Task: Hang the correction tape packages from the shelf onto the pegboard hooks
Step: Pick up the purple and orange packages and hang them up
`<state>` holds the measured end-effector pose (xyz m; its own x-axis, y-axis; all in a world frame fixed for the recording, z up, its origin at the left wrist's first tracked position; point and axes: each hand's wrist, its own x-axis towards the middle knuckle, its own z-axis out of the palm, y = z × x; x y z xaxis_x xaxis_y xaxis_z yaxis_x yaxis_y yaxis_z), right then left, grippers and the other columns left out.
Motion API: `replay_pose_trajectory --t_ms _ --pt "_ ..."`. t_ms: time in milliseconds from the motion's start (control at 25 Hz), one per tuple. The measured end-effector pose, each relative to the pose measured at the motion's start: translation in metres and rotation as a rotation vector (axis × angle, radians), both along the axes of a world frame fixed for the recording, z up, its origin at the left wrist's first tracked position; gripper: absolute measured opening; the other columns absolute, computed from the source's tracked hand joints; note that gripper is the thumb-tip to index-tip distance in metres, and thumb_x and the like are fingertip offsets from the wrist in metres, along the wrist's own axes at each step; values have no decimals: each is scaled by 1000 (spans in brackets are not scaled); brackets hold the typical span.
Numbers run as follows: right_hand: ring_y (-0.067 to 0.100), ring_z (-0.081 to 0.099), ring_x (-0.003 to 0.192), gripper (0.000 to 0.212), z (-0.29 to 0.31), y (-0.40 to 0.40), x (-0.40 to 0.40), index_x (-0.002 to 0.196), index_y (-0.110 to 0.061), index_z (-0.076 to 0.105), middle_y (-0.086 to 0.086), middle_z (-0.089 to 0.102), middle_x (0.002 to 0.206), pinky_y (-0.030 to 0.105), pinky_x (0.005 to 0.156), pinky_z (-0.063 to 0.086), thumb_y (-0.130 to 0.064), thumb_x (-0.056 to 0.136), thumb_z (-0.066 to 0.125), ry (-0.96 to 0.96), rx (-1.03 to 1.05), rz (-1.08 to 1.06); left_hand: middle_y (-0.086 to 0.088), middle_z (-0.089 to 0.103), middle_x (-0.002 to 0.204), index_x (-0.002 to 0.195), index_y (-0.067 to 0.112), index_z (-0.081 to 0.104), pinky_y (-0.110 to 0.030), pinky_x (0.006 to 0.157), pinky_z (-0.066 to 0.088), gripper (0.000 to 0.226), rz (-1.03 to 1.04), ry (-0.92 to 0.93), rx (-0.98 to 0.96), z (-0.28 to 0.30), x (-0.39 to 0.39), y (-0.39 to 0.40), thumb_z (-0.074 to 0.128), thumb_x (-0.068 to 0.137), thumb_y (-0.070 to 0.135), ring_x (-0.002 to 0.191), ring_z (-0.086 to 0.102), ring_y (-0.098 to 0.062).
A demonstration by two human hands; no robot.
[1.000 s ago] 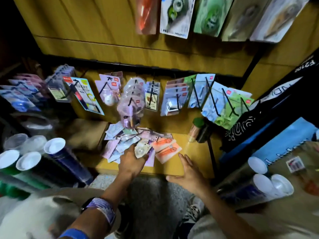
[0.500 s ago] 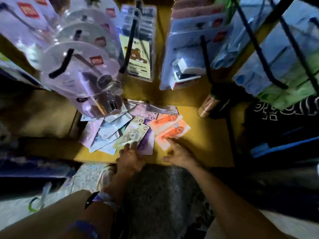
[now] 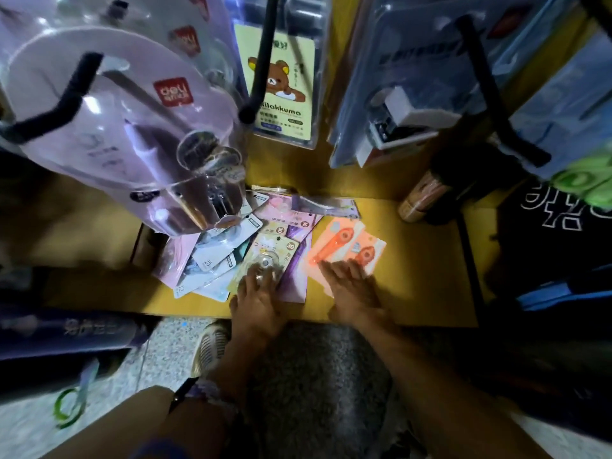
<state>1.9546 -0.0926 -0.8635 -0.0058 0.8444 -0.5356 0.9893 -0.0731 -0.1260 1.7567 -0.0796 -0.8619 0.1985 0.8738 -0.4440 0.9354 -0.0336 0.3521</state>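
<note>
A loose pile of correction tape packages (image 3: 231, 250) lies on the yellow wooden shelf (image 3: 427, 260). My left hand (image 3: 256, 303) rests with spread fingers on a yellowish package (image 3: 268, 256) near the shelf's front edge. To its right lie two orange packages (image 3: 347, 246), and the straight fingers of my right hand (image 3: 351, 286) press on their near edge. Black pegboard hooks (image 3: 496, 104) stick out above the shelf, loaded with hanging packages.
A stack of lilac blister packs (image 3: 126, 127) hangs low at the left, over the pile's back. A bear-print package (image 3: 281, 84) and blue stapler packs (image 3: 407, 101) hang at the back. A brown tube (image 3: 417, 200) leans at the right. My shoe (image 3: 210, 346) stands below the shelf's edge.
The view has dropped much closer to the shelf. My right hand slid forward onto the orange packages. My left hand stayed on the yellowish package in the pile.
</note>
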Motion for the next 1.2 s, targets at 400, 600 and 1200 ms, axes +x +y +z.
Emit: replay_pose_trajectory --t_ms 400,600,1200 --pt "39 36 137 42 -23 -56 8 108 -21 65 13 49 138 57 104 36 -35 70 57 37 381 -256 -5 -7 164 156 29 0 -48 121 13 80 -388 106 -56 -27 23 -21 42 90 43 151 -7 -30" --pt "43 3 145 85 -28 -45 -6 152 -37 22 0 -7 163 63 111 21 -67 80 56 172 128 -743 0 3 164 155 28 12 -47 119 4 74 -449 160 -17 -23 23 -31 47 92 43 150 -8 -30" --pt "38 14 144 99 -35 -62 4 152 -33 19 3 -13 163 47 113 29 -36 73 78 94 158 -638 -16 21 156 151 16 21 -50 112 28 73 -193 223 70 -14 28 -14 52 89 39 142 23 -37"
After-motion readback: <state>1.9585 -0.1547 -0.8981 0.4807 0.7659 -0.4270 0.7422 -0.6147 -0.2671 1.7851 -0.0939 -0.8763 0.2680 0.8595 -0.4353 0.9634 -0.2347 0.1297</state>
